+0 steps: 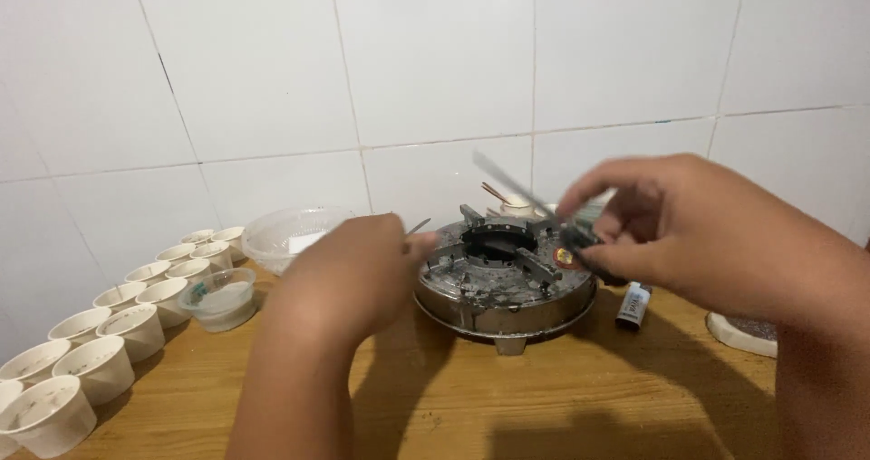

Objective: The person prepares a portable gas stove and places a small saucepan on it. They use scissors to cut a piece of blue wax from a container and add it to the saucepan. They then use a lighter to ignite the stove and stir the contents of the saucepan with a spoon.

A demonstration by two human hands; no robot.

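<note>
Your left hand hovers just to the left of the round, soot-stained metal burner that sits near the middle of the wooden bench; its fingers are curled loosely inward, and a thin metal tip shows past them, though you cannot tell how it is gripped. Your right hand is raised over the right rim of the burner, thumb and fingers pinched on a small dark tool, from which a thin, blurred strip slants up and to the left. Just right of the burner, under that hand, a small blue-and-white lighter lies on the bench. Further right, a round white slab rests at the edge. Along the left side stand rows of small white plastic cups, with a clear plastic cup near them and a clear plastic bowl further back against the white tiled wall.
</note>
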